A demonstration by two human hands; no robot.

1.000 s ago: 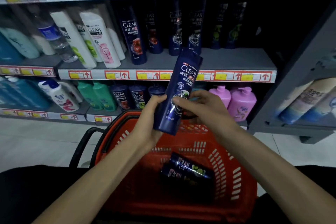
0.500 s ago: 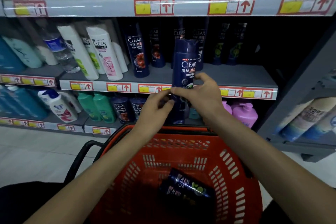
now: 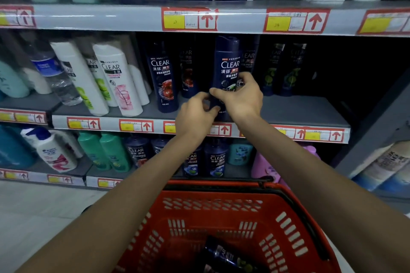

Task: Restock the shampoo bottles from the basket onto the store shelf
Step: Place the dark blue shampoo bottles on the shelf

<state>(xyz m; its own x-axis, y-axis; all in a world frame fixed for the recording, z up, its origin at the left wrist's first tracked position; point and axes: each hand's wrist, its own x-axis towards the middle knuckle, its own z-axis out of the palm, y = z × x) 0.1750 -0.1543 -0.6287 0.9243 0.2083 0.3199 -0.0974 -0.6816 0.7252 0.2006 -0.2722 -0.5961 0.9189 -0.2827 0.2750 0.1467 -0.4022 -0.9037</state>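
A person's right hand [image 3: 241,97] grips and left hand [image 3: 195,115] pinches a navy CLEAR shampoo bottle [image 3: 228,60], upright at the grey shelf [image 3: 299,111] above a red basket [image 3: 221,206].

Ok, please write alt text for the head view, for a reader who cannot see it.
Both hands hold a dark blue shampoo bottle upright at the shelf: the right hand grips its lower part, the left hand pinches near its base. Below, a red basket holds more dark bottles.
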